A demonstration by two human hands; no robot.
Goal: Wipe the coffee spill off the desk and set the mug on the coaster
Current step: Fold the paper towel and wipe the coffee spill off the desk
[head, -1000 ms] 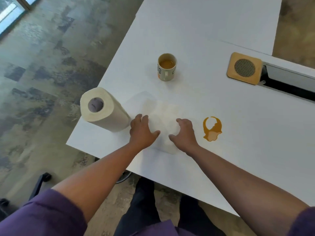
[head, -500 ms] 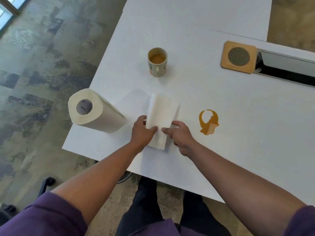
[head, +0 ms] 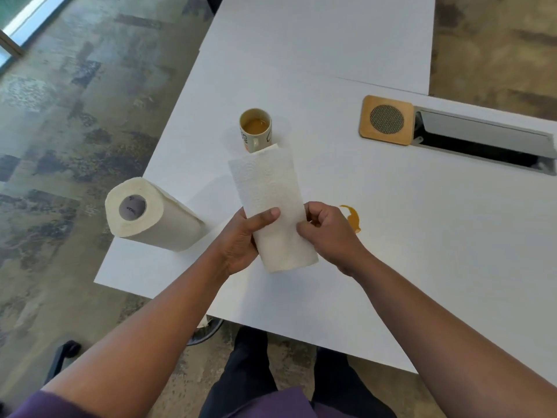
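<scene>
A folded white paper towel sheet [head: 271, 203] is lifted above the white desk [head: 422, 236]. My left hand [head: 241, 239] grips its left edge with the thumb across the top. Its right edge is pinched by my right hand [head: 328, 233]. The brown coffee spill [head: 353, 218] lies on the desk just right of my right hand, which partly hides it. A pale mug [head: 256, 129] with coffee in it stands farther back; the towel's far end covers its base. The square wooden coaster [head: 386, 120] with a round mesh centre lies at the back right.
A paper towel roll [head: 150, 214] lies on its side near the desk's left corner. A cable slot with a raised metal flap [head: 485, 143] sits right of the coaster. My dark-trousered legs [head: 250, 366] and a chair base [head: 60, 357] show below the front edge.
The towel sheet lay spread flat under both hands, then was folded into a narrow strip. Both hands now hold it lifted off the desk.
</scene>
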